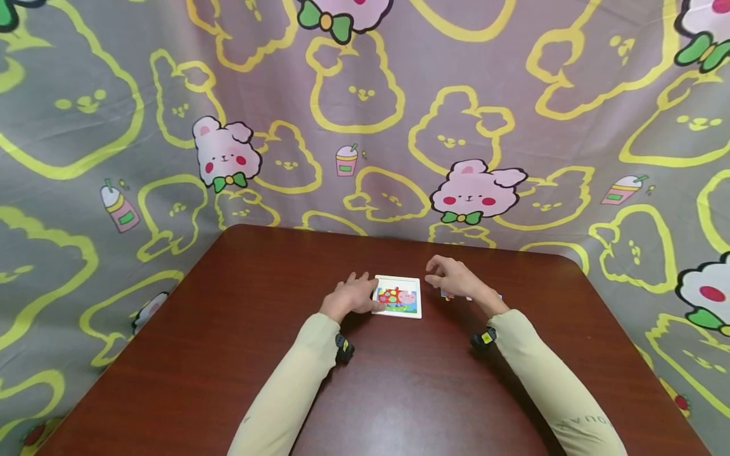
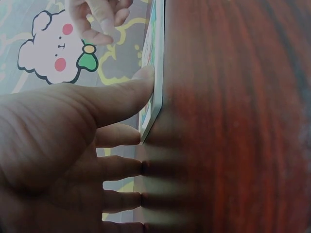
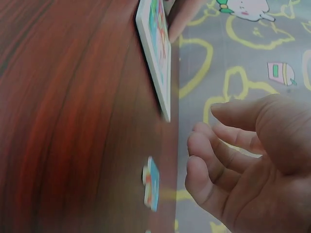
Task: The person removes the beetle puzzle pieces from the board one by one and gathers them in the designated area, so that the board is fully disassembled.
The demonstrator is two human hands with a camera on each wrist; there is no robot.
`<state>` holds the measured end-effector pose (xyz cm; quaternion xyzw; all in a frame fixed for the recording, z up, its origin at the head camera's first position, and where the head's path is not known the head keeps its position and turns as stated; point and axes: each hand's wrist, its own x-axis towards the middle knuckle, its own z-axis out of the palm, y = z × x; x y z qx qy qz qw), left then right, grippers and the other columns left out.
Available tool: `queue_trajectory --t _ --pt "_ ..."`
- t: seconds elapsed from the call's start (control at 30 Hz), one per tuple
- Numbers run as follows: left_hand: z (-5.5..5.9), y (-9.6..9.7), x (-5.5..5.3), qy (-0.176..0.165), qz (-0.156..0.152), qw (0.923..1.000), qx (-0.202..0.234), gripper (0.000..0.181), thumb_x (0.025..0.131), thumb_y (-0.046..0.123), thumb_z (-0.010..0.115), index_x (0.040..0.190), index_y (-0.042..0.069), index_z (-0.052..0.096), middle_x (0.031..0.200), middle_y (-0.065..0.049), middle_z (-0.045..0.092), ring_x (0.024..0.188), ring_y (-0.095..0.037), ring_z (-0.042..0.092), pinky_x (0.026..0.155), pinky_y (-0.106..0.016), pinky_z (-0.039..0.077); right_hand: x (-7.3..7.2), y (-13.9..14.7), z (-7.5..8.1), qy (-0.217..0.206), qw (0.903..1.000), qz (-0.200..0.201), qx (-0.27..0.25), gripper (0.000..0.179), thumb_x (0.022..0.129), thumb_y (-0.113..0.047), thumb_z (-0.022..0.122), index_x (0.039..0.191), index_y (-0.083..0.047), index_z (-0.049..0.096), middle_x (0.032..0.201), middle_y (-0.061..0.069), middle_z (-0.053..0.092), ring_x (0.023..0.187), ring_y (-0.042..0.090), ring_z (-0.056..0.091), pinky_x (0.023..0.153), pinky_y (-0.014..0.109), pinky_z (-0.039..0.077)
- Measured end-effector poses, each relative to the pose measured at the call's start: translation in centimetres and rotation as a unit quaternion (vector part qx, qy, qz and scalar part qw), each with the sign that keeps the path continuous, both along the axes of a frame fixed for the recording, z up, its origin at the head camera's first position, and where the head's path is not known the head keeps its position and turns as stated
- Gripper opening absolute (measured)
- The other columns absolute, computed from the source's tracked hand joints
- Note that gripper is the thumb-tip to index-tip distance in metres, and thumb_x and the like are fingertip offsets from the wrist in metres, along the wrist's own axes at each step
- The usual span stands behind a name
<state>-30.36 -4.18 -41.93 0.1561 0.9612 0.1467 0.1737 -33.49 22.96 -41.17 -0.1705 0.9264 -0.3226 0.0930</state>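
A white-framed jigsaw puzzle [image 1: 397, 304] lies flat on the table, showing a red spotted animal with a pink face above a blue and green strip; its upper part is blank white. At its left side is my left hand [image 1: 355, 296]. In the left wrist view the thumb [image 2: 138, 90] rests on the frame, while the other fingers reach out straight to the tabletop beside it. My right hand [image 1: 453, 278] hovers right of the puzzle with fingers loosely bent and nothing between them. Below it lies a small colourful puzzle piece [image 3: 152, 184].
The brown wooden table [image 1: 228, 354] runs back to a hanging cloth [image 1: 365, 209] printed with rabbits and drink cups. More loose pieces [image 1: 447, 295] lie partly hidden under the right hand and wrist. Each wrist carries a small black device [image 1: 483, 339].
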Motion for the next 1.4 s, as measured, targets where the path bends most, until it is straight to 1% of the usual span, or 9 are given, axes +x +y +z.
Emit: queue_trajectory --t 0.23,0.4,0.57,0.7,0.8,0.93,1.17,1.3,1.4 --pt "0.2 -0.1 -0.2 0.000 -0.005 1.0000 -0.002 0.073 0.094 0.046 0.062 0.155 0.020 0.032 0.164 -0.013 0.020 0.152 -0.041 0.011 0.120 -0.058 0.018 -0.2 -1.9 0.2 -0.003 0.9997 0.014 -0.021 0.031 0.097 -0.021 0.062 0.121 -0.004 0.056 0.088 0.019 0.068 0.057 0.023 0.062 0.051 0.037 0.054" --pt "0.3 -0.3 -0.2 -0.004 -0.001 1.0000 0.001 0.072 0.094 0.045 0.062 0.155 0.021 0.032 0.164 -0.012 0.019 0.152 -0.041 0.011 0.121 -0.058 0.017 -0.4 -3.0 0.2 -0.002 0.9993 0.023 -0.031 0.034 0.096 -0.022 0.062 0.124 -0.002 0.057 0.088 0.017 0.069 0.056 0.020 0.061 0.052 0.038 0.054" --pt "0.2 -0.2 -0.3 -0.002 0.000 1.0000 0.001 0.072 0.094 0.045 0.062 0.155 0.021 0.034 0.164 -0.013 0.020 0.152 -0.041 0.011 0.121 -0.058 0.017 -0.5 -4.3 -0.2 -0.009 0.9992 0.026 -0.028 0.034 0.096 -0.021 0.063 0.124 -0.004 0.058 0.088 0.013 0.068 0.055 0.020 0.060 0.051 0.036 0.054" --pt "0.1 -0.1 -0.4 -0.002 0.000 1.0000 -0.001 0.072 0.093 0.046 0.063 0.154 0.021 0.034 0.164 -0.013 0.020 0.152 -0.041 0.012 0.120 -0.058 0.018 -0.5 -5.3 -0.5 -0.011 0.9994 0.030 -0.012 0.032 0.094 -0.022 0.065 0.122 -0.006 0.060 0.093 0.013 0.068 0.056 0.019 0.059 0.049 0.033 0.053" --pt "0.2 -0.1 -0.4 -0.004 -0.001 1.0000 -0.002 0.072 0.093 0.046 0.063 0.154 0.021 0.034 0.164 -0.013 0.020 0.152 -0.041 0.011 0.120 -0.059 0.018 -0.4 -6.0 -0.6 -0.010 0.9995 0.030 0.006 0.032 0.093 -0.024 0.067 0.120 -0.008 0.062 0.098 0.014 0.067 0.066 0.019 0.060 0.052 0.031 0.052" --pt "0.2 -0.2 -0.3 -0.006 -0.002 1.0000 -0.007 0.072 0.094 0.047 0.062 0.155 0.021 0.033 0.164 -0.013 0.020 0.152 -0.041 0.011 0.120 -0.059 0.017 -0.2 -6.7 -0.9 -0.014 0.9991 0.035 0.021 0.030 0.093 -0.026 0.066 0.118 -0.009 0.063 0.096 0.012 0.067 0.078 0.019 0.061 0.059 0.028 0.050" --pt "-0.1 -0.3 0.0 -0.011 -0.001 0.9999 -0.011 0.072 0.094 0.046 0.061 0.155 0.021 0.032 0.165 -0.012 0.019 0.152 -0.040 0.010 0.121 -0.058 0.017 -0.1 -8.0 -1.6 -0.008 0.9979 0.045 0.046 0.022 0.089 -0.025 0.070 0.106 -0.012 0.069 0.083 0.003 0.070 0.069 0.011 0.061 0.062 0.024 0.048" --pt "-0.1 -0.4 0.1 -0.010 -0.004 0.9999 -0.010 0.073 0.094 0.047 0.061 0.155 0.021 0.032 0.164 -0.012 0.019 0.152 -0.040 0.010 0.120 -0.059 0.017 -0.1 -8.6 -1.9 0.007 0.9957 0.053 0.076 0.020 0.087 -0.025 0.073 0.102 -0.013 0.071 0.087 0.001 0.072 0.073 0.010 0.061 0.065 0.025 0.049" --pt "0.0 -0.5 0.1 -0.008 -0.004 0.9999 -0.008 0.073 0.094 0.047 0.062 0.155 0.022 0.032 0.164 -0.013 0.020 0.152 -0.041 0.010 0.120 -0.059 0.018 -0.1 -8.9 -2.0 0.007 0.9941 0.058 0.091 0.020 0.086 -0.026 0.075 0.101 -0.012 0.070 0.091 0.003 0.073 0.078 0.013 0.063 0.070 0.028 0.050"
